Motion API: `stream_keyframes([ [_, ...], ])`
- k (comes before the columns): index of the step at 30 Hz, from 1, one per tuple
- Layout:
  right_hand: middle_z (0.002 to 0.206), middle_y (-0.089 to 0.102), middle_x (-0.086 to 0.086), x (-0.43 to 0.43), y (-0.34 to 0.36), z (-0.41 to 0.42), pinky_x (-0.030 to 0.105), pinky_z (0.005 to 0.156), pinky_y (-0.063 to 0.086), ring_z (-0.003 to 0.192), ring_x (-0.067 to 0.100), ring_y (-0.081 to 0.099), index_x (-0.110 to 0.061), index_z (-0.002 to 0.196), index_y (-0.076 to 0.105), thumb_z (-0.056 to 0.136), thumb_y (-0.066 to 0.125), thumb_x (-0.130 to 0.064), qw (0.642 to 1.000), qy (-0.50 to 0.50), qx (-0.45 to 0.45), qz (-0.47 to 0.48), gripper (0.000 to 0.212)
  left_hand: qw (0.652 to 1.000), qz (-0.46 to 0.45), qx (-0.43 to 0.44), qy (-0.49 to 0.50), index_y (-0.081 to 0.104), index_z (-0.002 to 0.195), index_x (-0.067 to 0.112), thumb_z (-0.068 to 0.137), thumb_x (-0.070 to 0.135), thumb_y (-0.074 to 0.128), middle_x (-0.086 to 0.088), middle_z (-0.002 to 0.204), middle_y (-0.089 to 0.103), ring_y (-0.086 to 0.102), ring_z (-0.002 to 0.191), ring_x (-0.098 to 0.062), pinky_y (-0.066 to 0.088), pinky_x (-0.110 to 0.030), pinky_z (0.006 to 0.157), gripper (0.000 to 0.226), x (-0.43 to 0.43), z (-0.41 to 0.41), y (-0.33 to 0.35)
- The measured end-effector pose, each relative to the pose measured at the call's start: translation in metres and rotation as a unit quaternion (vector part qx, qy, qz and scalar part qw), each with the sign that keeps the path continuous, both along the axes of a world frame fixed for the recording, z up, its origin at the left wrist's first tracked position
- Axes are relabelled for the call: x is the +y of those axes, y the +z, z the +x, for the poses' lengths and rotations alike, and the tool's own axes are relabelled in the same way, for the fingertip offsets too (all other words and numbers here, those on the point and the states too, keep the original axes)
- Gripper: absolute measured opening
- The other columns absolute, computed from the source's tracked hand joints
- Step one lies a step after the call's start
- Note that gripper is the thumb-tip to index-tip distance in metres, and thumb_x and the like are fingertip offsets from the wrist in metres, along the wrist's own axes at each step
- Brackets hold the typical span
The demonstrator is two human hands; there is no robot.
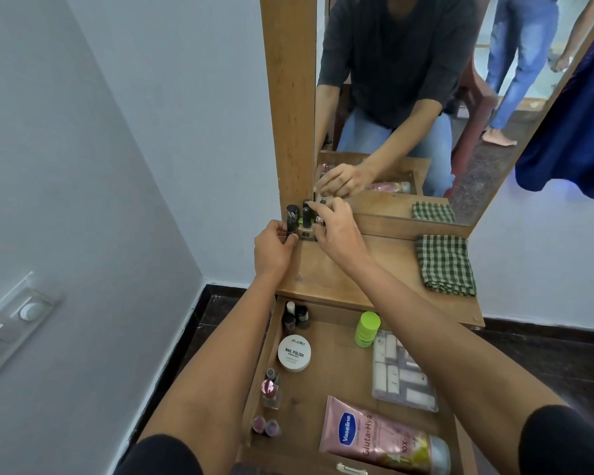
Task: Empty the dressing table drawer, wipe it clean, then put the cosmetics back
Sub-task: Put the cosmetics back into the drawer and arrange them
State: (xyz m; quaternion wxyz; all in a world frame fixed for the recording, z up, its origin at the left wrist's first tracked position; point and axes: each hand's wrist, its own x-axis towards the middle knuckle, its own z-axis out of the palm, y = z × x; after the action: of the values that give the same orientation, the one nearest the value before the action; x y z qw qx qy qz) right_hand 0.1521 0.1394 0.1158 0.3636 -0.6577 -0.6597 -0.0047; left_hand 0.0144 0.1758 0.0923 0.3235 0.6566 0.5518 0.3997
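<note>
- The left hand (275, 248) pinches a tall dark bottle (292, 216) that stands upright, cap up, at the back left corner of the surface (357, 269).
- The right hand (336, 228) pinches a small pink-capped bottle (319, 220) just beside it, also upright.
- The drawer (340, 371) is open. A Vaseline tube (374, 437) lies flat inside, its long axis diagonal and its cap toward the near right.
- A checked cloth (444, 265) lies folded on the right.

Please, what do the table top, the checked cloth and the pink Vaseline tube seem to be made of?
Table top: wood or wood veneer, matte, with visible brown grain.
Checked cloth: woven fabric, perhaps cotton; it lies folded and shows a textured weave.
Vaseline tube: probably soft plastic, glossy, with highlights on its surface.
</note>
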Motion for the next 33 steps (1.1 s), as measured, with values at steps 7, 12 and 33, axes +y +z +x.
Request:
stream_keyframes([
  [7, 0.103, 0.049, 0.009, 0.005, 0.008, -0.007, 0.034, 0.082, 0.044, 0.105, 0.024, 0.042, -0.011, 0.116, 0.061, 0.082, 0.065, -0.012, 1.000, -0.001, 0.005, -0.011, 0.034, 1.000, -0.006, -0.005, -0.003, 0.061, 0.100, 0.012, 0.088, 0.018, 0.067, 0.003, 0.089, 0.064, 0.062, 0.080, -0.011, 0.045, -0.017, 0.070, 0.015, -0.010, -0.010, 0.002],
  [12, 0.103, 0.056, 0.006, 0.001, 0.010, -0.015, 0.036, 0.084, 0.044, 0.102, 0.024, 0.044, -0.009, 0.105, 0.062, 0.083, 0.062, -0.008, 0.999, 0.034, 0.005, -0.010, 0.021, 1.000, -0.018, -0.001, 0.002, 0.060, 0.100, 0.012, 0.087, 0.018, 0.067, 0.002, 0.091, 0.064, 0.062, 0.081, -0.012, 0.040, -0.012, 0.062, 0.015, -0.018, -0.023, 0.003],
  [33, 0.082, 0.063, -0.006, -0.161, -0.055, -0.045, 0.030, 0.074, 0.053, 0.078, 0.005, 0.061, -0.016, 0.098, 0.055, 0.091, 0.057, -0.011, 0.973, -0.031, 0.223, -0.056, 0.008, 0.996, -0.067, 0.038, -0.043, 0.064, 0.085, 0.018, 0.076, 0.020, 0.076, 0.006, 0.078, 0.068, 0.065, 0.074, -0.004, 0.050, -0.016, 0.068, 0.015, -0.137, -0.061, -0.017],
])
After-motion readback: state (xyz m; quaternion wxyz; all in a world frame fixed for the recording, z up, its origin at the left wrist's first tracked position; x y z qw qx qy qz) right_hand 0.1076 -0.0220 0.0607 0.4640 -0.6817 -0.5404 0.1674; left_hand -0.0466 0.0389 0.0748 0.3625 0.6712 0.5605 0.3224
